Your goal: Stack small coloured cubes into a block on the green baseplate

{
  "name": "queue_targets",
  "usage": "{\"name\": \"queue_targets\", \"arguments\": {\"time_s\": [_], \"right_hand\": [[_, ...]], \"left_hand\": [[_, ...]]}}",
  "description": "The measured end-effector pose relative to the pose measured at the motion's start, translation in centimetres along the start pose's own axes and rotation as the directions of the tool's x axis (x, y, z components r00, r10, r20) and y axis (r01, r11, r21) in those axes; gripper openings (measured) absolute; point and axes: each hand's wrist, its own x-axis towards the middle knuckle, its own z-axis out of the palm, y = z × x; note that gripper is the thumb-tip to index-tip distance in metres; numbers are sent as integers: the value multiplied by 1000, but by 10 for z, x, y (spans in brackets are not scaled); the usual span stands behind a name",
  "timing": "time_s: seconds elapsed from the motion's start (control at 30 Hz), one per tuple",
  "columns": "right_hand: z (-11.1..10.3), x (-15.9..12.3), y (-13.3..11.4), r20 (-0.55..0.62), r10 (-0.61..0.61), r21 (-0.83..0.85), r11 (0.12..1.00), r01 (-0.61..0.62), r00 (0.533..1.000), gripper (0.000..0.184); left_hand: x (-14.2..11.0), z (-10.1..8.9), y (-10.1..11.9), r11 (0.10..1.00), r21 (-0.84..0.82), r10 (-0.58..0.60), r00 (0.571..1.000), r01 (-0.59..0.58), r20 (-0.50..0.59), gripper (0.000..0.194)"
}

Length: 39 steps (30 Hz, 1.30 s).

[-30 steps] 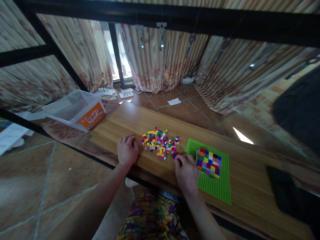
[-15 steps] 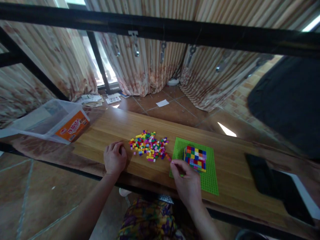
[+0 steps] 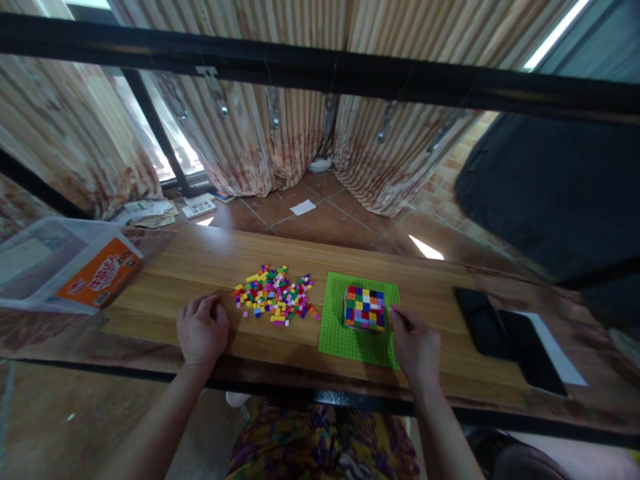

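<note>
My left hand (image 3: 203, 330) rests on the table left of the loose pile of small coloured building bricks (image 3: 275, 293). Its fingers are loosely curled, and I see nothing in them. Pinched at the fingertips, my right hand (image 3: 414, 337) is at the right side of a square multicoloured brick block (image 3: 365, 308). A tiny pinkish brick seems to be between its thumb and forefinger, mostly covered. Beneath the block lies a green studded baseplate (image 3: 334, 341), its right edge partly hidden by my right hand.
A clear plastic bin (image 3: 50, 267) with an orange label stands at the table's left end. To the right lie two dark flat objects (image 3: 483, 323) and a white sheet (image 3: 555, 350). A black bar (image 3: 310, 63) crosses above the table's far side, before striped curtains.
My right hand has gone from the near left of the block, by the pile, to its right side. My left hand stays beside the pile. The whole view has shifted.
</note>
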Motion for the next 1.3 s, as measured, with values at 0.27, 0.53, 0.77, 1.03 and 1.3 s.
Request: {"name": "queue_targets", "arguments": {"time_s": [0.27,0.53,0.77,1.03,1.3], "right_hand": [[11,2,-6,7,-204,-214,956,201,979,40],[9,4,-4,16,-212,-209,955,210,977,40],[8,6,5,21,-48,-86,995,50,999,45],[22,16,10,65,277,369,886,-280,959,46],[26,16,7,51,341,484,813,-322,939,40]], "left_hand": [[1,0,0,1000,25,2,1000,-2,-10,28],[-1,-1,1,1000,17,-2,1000,2,-9,27],[-1,-2,3,999,19,-28,1000,28,7,28],[-2,1,2,1000,4,-29,999,29,-14,28],[-2,-1,3,999,-1,-41,999,41,5,27]]}}
